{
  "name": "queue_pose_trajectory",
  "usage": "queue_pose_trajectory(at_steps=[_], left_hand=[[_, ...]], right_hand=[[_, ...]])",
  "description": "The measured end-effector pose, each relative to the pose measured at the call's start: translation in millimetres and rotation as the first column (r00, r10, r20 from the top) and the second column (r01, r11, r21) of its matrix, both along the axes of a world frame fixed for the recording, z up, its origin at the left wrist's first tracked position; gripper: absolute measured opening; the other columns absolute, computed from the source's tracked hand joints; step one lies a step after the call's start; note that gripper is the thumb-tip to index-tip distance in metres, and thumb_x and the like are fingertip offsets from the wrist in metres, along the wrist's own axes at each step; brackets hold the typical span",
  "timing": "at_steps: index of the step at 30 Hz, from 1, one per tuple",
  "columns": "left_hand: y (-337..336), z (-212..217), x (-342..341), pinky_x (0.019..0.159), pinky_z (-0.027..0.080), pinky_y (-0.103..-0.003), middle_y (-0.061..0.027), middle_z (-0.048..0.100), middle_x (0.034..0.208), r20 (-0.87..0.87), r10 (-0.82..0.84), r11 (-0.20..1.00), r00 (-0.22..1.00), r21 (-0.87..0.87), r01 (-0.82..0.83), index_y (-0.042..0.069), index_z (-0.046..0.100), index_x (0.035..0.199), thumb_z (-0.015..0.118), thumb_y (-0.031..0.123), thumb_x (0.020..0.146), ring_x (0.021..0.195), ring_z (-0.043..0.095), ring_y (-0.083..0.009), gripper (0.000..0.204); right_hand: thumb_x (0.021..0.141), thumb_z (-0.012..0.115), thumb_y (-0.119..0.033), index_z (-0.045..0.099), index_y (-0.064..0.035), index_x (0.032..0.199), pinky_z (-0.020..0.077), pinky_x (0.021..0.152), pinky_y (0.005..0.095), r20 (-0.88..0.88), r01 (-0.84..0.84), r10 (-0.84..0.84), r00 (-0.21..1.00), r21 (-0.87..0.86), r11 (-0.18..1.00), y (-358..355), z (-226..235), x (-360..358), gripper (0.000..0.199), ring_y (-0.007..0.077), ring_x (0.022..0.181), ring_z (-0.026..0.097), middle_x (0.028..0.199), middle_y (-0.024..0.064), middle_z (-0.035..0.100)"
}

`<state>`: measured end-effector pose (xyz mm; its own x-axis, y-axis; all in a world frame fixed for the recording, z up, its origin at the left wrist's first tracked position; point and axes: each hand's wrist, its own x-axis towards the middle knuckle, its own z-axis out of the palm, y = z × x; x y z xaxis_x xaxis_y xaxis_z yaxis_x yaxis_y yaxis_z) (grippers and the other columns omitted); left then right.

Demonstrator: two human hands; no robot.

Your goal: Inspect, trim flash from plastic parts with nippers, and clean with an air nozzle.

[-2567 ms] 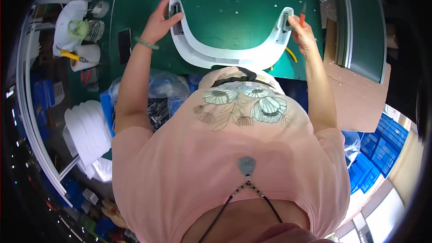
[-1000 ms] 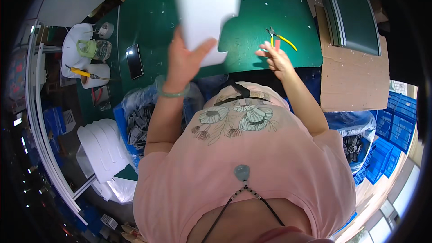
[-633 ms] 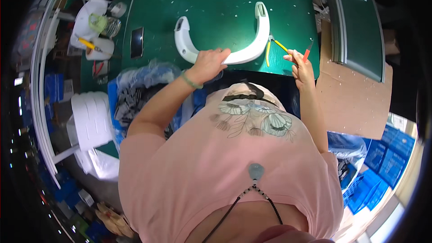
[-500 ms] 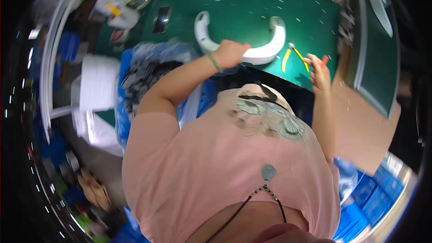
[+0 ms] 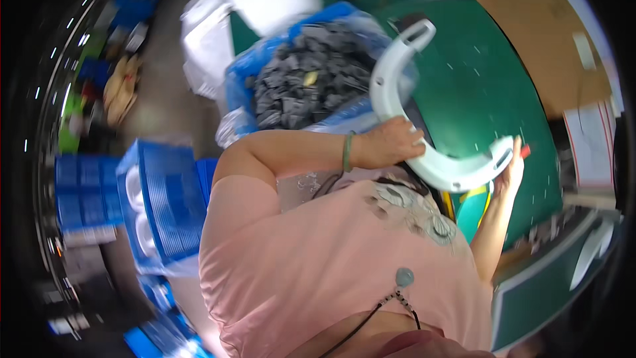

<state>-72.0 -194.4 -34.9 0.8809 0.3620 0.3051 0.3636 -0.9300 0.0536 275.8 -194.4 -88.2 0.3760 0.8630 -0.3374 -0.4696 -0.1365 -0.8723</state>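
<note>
My left hand [image 5: 389, 143] grips a white U-shaped plastic part [image 5: 404, 99] by its curved middle and holds it over the near edge of the green table [image 5: 483, 86]. One arm of the part points up toward the bag of dark pieces [image 5: 305, 83]. My right hand [image 5: 511, 171] sits by the part's other end and holds a small red-tipped tool [image 5: 525, 152]. A yellow-handled tool [image 5: 476, 193] lies under the part near my chest.
A blue-lined bag full of dark grey pieces sits left of the table. White stacked parts [image 5: 258, 6] lie beyond it. Blue crates [image 5: 156, 205] stand at my left. Brown cardboard [image 5: 530, 0] covers the table's far side. A dark tray [image 5: 563, 272] is lower right.
The view has swung left toward the bag and crates. The white part has come off the table toward my body, still in my left hand; my right hand stays at its far end.
</note>
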Motion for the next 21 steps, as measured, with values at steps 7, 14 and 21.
queue_pose_trajectory(at_steps=[7,14,21], left_hand=[[56,56,-105,0.078,0.047,-0.039,-0.0109,0.061,0.092,0.202,0.332,0.909,0.921,-0.327,-0.256,0.014,0.058,0.112,0.065,0.022,0.077,0.088,0.06,-0.03,0.036],[249,111,-325,0.089,0.047,-0.042,-0.0116,0.063,0.109,0.06,0.791,0.571,0.609,0.286,-0.769,0.017,0.055,0.124,0.073,0.013,0.069,0.098,0.058,-0.0337,0.057],[333,139,-404,0.091,0.047,-0.042,-0.0119,0.062,0.109,0.106,0.892,0.391,0.44,0.309,-0.867,0.024,0.049,0.129,0.072,0.015,0.074,0.099,0.059,-0.0332,0.06]], right_hand=[[0.095,0.054,-0.033,0.059,-0.01,0.086,0.0233,0.032,0.0211,-0.477,0.108,-0.003,0.879,0.193,0.975,54,-88,36,0.025,0.0053,0.039,0.033,0.068,-0.0012,0.059],[0.093,0.056,-0.037,0.059,-0.0109,0.085,0.0186,0.03,0.0192,-0.259,0.09,-0.094,0.961,-0.026,0.996,54,-69,0,0.028,0.0027,0.037,0.029,0.067,-0.0035,0.058],[0.09,0.06,-0.039,0.061,-0.0097,0.087,0.0197,0.031,0.0191,-0.112,0.177,-0.209,0.971,-0.244,0.954,46,-86,-13,0.03,0.0026,0.036,0.029,0.069,-0.0021,0.06]])
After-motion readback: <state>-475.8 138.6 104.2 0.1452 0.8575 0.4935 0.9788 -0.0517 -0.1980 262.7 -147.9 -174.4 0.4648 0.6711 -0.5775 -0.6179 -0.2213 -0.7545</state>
